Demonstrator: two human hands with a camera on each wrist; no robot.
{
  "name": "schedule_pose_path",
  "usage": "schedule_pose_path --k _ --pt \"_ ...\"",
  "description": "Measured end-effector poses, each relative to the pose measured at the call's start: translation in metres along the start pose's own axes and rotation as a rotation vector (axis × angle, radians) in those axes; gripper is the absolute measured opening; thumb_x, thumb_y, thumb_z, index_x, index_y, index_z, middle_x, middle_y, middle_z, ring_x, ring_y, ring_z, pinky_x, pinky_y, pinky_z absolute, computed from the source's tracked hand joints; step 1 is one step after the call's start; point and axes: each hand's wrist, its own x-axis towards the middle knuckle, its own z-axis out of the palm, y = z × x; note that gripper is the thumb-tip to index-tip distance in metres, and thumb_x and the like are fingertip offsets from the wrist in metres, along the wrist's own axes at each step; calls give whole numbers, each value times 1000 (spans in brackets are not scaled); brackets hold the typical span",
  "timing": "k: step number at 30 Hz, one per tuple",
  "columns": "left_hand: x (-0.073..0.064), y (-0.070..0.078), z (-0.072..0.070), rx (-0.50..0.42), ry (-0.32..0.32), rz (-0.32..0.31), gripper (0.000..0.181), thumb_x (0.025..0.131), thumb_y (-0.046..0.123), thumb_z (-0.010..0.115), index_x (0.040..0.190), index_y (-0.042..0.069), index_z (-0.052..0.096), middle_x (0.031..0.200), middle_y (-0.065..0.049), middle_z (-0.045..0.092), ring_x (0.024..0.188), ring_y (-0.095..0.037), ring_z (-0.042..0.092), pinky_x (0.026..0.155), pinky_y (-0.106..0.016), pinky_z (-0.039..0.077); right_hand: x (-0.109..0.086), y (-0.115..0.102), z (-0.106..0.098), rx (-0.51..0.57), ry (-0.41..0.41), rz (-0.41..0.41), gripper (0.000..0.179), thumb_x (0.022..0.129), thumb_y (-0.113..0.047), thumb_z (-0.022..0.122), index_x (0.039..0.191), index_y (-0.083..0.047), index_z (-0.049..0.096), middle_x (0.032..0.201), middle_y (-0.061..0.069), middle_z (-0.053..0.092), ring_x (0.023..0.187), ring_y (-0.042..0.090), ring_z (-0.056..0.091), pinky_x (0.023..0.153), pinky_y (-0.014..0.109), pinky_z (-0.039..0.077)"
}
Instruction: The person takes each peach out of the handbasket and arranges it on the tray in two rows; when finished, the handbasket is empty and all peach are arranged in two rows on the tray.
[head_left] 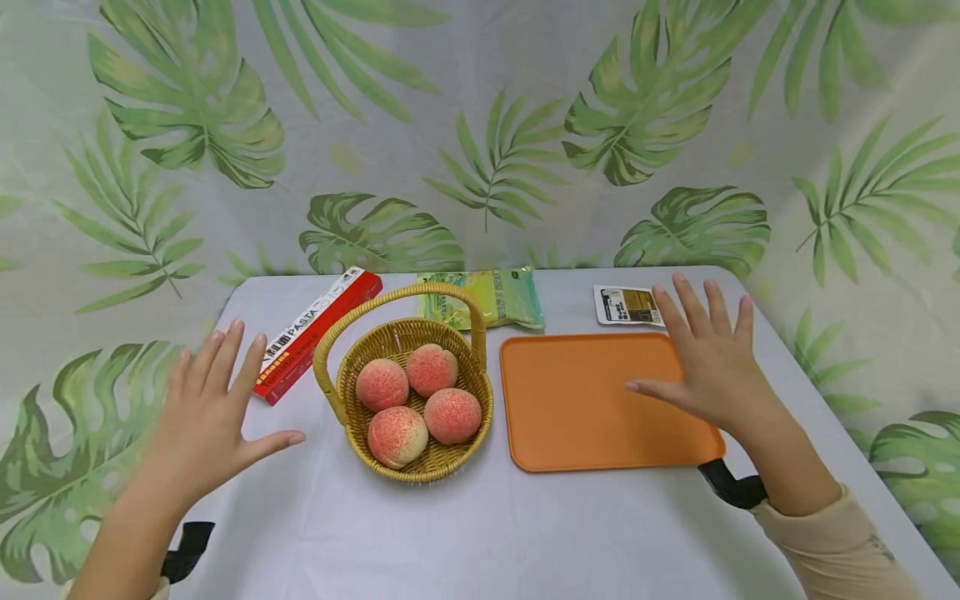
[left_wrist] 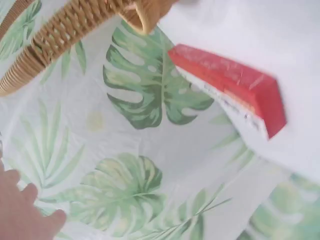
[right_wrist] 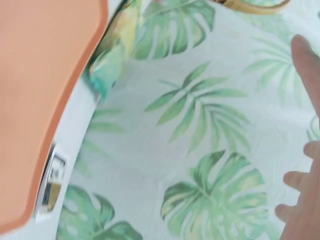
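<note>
My left hand [head_left: 197, 429] is raised with its fingers spread, to the left of a wicker basket [head_left: 480, 421] and in front of a red and white pasta box [head_left: 300, 340]. Several pink peaches [head_left: 397, 436] lie in the basket, whose handle arches over them. On the right, my other hand [head_left: 712, 367] hovers with fingers apart, overlapping the right side of an orange tray [head_left: 592, 404] in the head view. Neither hand holds anything. In the left wrist view the pasta box [left_wrist: 230, 82] appears beyond the fingers; in the right wrist view the tray [right_wrist: 45, 100] fills the left side.
Behind the basket lies a green and yellow packet [head_left: 498, 300]. A small white and brown pouch [head_left: 628, 305] sits past the tray's far edge, partly behind my right fingers. The white table [head_left: 420, 542] backs onto a leaf-patterned cloth [head_left: 525, 100].
</note>
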Motion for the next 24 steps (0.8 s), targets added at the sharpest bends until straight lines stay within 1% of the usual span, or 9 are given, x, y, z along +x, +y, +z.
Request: schedule_pose_path --k 3,5,6,9,12,15,20,22,24 --pt "-10 10 14 -81 188 22 103 71 79 36 144 12 11 146 -17 7 127 -42 15 104 -57 11 6 -13 6 105 103 -64 106 70 -76 45 145 -15 3 149 9 0 132 39 -1 100 63 -6" --pt "-18 20 26 -136 260 7 102 72 79 35 143 10 11 145 -16 8 126 -42 16 103 -57 14 10 -24 12 175 169 -111 102 72 -77 39 145 -12 6 148 12 7 131 39 4 102 61 -2" --pt "-22 25 31 -163 281 -7 101 73 78 36 143 10 11 145 -15 7 126 -41 16 103 -56 16 12 -29 16 216 200 -136 101 73 -75 40 144 -11 9 147 13 10 131 38 7 103 60 -1" --pt "-33 42 48 -257 276 -87 102 72 76 41 143 9 11 146 -15 5 128 -39 13 103 -55 17 18 -48 30 353 280 -217 98 75 -68 49 142 -4 16 144 15 18 130 36 15 106 55 7" --pt "-42 60 64 -375 256 -171 101 72 72 47 143 7 15 146 -17 6 128 -38 12 103 -52 19 21 -68 47 481 296 -276 96 76 -61 55 140 1 20 142 18 24 129 33 20 108 46 14" --pt "-47 76 79 -499 220 -247 97 73 63 57 142 7 19 145 -18 6 127 -38 11 99 -53 23 23 -88 62 584 228 -284 95 76 -57 58 140 1 20 142 17 24 130 30 21 108 40 19" --pt "-49 94 94 -658 79 -389 93 72 33 76 143 14 19 145 -16 4 125 -39 14 90 -63 29 26 -112 84 689 119 -275 96 72 -45 70 142 -6 19 144 10 24 130 27 23 106 41 23" --pt "-47 99 98 -700 38 -431 92 72 25 77 143 15 20 144 -18 5 124 -41 17 88 -64 31 27 -118 92 714 106 -287 94 72 -43 71 142 -6 20 144 9 25 129 26 24 105 41 25" --pt "-46 102 102 -726 21 -449 90 73 23 76 143 11 20 142 -21 7 123 -43 20 89 -63 32 29 -124 99 730 103 -304 92 72 -38 73 141 -4 23 143 9 27 129 26 25 105 41 25"
